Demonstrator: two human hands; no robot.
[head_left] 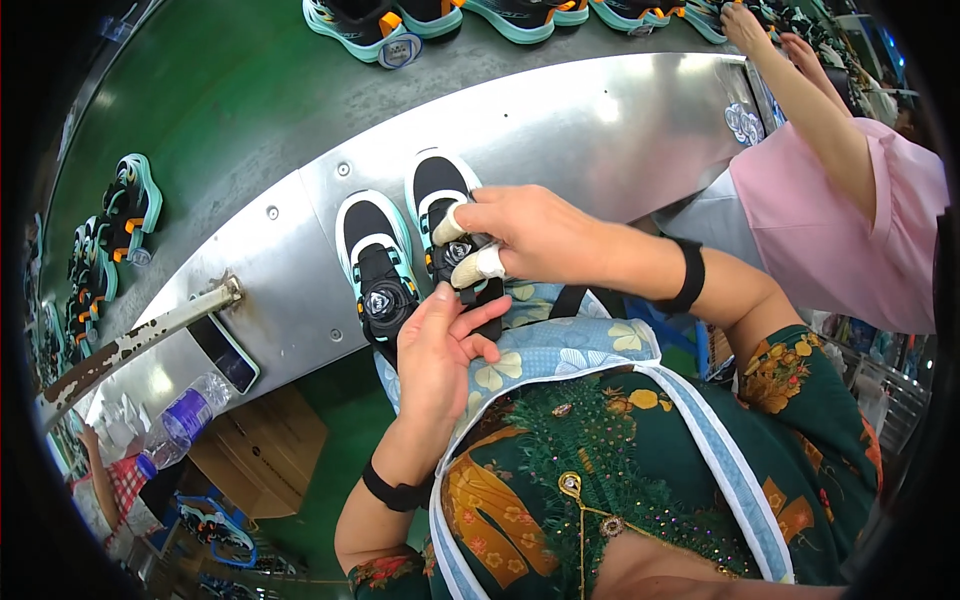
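Two black sneakers with white toes, mint soles and round dials stand side by side on the metal ledge, toes pointing away. My right hand (540, 235) reaches over the right sneaker (437, 176), its covered fingertips closed around the dial area on the tongue. At the collar end of that same shoe, my left hand (435, 350) pinches with thumb and forefinger, its other fingers loosely curled. The exact spot it grips is partly hidden. The left sneaker (373, 222) stands untouched, its dial (382, 304) facing up.
Beyond the metal ledge (480, 120) runs a green belt (230, 100) carrying more sneakers (350, 28). A worn metal bar (140, 340), a phone (224, 352) and a plastic bottle (190, 412) are at left. A cardboard box (262, 455) sits below. A person in pink (830, 220) works at right.
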